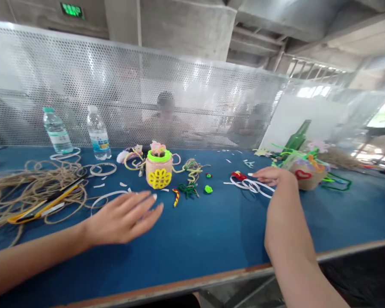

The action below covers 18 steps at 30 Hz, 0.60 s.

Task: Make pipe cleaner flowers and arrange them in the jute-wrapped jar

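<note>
My left hand [125,216] hovers over or rests on the blue table, palm down, fingers stretched and holding nothing. Just beyond it stands a small pinkish jar [150,167] with a bright green fuzzy rim and a yellow pipe-cleaner flower [160,178] on its front. My right hand [269,174] reaches out at the right, fingers extended beside a red fuzzy piece [239,175] and loops of white strip [250,185]; whether it touches them is unclear. Between the hands lie a red-and-yellow twisted piece [176,198], a dark green pipe-cleaner tangle [188,190] and a light green ball [208,189].
Tangled twine [35,179] covers the left, with a yellow utility knife [48,203] on it. Two water bottles [57,133] [98,136] stand behind. A decorated basket-like pot [306,182] and a green bottle [297,136] are at right. A perforated metal screen [195,107] borders the back.
</note>
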Motion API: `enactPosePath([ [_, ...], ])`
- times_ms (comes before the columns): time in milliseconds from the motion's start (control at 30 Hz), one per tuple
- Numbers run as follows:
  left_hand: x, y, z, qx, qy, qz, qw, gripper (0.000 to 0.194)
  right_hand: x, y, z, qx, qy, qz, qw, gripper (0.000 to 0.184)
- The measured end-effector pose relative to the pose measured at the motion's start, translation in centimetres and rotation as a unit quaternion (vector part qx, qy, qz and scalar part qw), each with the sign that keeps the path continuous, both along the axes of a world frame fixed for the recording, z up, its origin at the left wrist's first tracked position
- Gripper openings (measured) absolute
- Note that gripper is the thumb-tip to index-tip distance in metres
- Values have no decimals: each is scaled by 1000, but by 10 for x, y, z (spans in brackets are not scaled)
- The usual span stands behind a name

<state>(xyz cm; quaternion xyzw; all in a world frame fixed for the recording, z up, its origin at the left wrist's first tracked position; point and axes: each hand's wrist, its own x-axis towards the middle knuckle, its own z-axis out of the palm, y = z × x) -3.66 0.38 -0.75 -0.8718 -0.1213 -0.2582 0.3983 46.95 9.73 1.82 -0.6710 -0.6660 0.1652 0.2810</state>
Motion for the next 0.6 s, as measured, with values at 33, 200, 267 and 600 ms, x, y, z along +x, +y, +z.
enactPosePath([
  [33, -1, -3, -6, 11, 25, -38, 999, 28, -2, 3, -4, -56, 28, -24, 998, 23],
  [200, 1, 0, -10, -15, 95, -106, 990, 25, -31, 30, -11, -153, 57, -73, 984, 23],
  [267, 1, 5, -8, -44, 73, -80, 993, 26, -43, 41, -11, -150, 45, -71, 985, 24],
  [600, -2, 15, -18, -152, 28, -41, 987, 25, -60, 46, 36, 40, 95, -79, 992, 23],
])
